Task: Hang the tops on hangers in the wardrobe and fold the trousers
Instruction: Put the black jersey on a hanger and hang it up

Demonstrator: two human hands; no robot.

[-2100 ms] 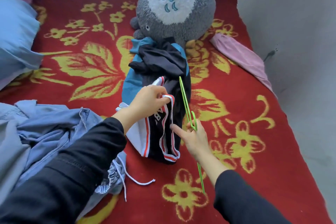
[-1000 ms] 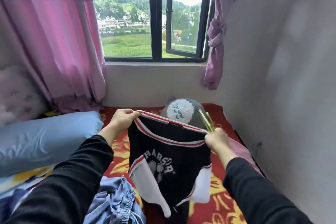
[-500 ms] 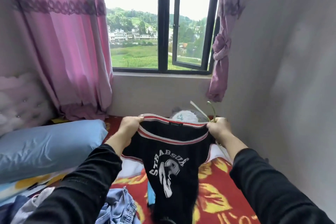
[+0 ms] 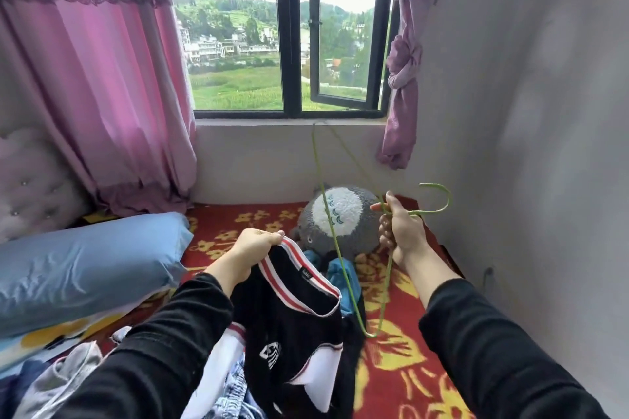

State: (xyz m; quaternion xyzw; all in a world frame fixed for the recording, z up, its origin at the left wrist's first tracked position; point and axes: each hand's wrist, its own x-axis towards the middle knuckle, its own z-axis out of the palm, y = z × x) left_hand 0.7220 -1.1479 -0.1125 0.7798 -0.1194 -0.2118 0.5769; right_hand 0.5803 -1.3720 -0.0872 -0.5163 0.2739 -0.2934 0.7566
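Home bedroom: bed with red floral blanket [image 4: 401,371], blue pillow [image 4: 85,262], tufted headboard [image 4: 30,187], pink curtains [image 4: 102,78], window [image 4: 289,44], plush toy [image 4: 343,218].

Our right hand [image 4: 405,235] has let go of the black jersey [image 4: 292,316] and swung out to the right, gripping only the green hanger [image 4: 337,248], which now stands clear of the fabric with its hook pointing right. The jersey hangs from our left hand [image 4: 255,245] alone, lower than before, its striped collar no longer stretched open.
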